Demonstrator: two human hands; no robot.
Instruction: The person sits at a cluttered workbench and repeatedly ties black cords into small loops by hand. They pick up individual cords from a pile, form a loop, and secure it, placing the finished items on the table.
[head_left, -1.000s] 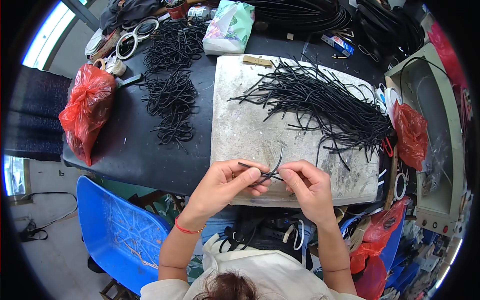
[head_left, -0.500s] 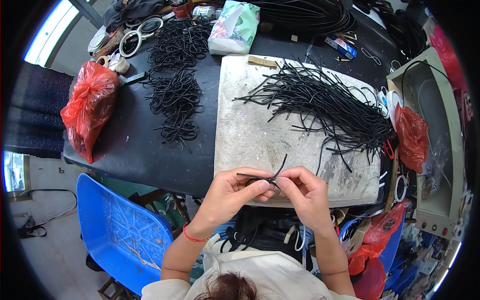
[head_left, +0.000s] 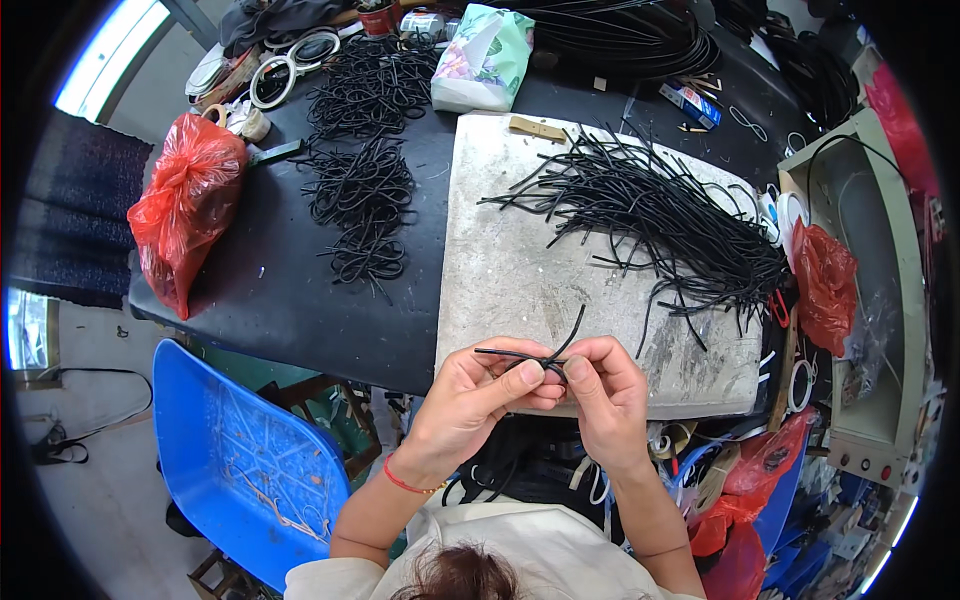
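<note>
Between my hands, above the near edge of a pale worn board [head_left: 500, 290], is a black cord [head_left: 568, 335] with its strands crossing. My left hand [head_left: 490, 385] pinches it between thumb and fingers, and one end sticks out to the left over the fingers. My right hand [head_left: 607, 392] grips the cord close beside the crossing, with another end rising up from between the hands. Whether the crossing is a knot I cannot tell. Beyond my hands, a big bundle of straight black cords [head_left: 640, 205] lies across the board.
Looped black cords [head_left: 365, 180] lie in heaps on the dark table [head_left: 300, 310] to the left. A tied red plastic bag [head_left: 190, 205] sits at its left edge. A flowered tissue pack [head_left: 487, 60] stands at the back. Below left is a blue plastic chair [head_left: 240, 450].
The fingers have shifted slightly around the crossing, my right thumb now more upright against the cord. The whole scene has slid a little to the right in view.
</note>
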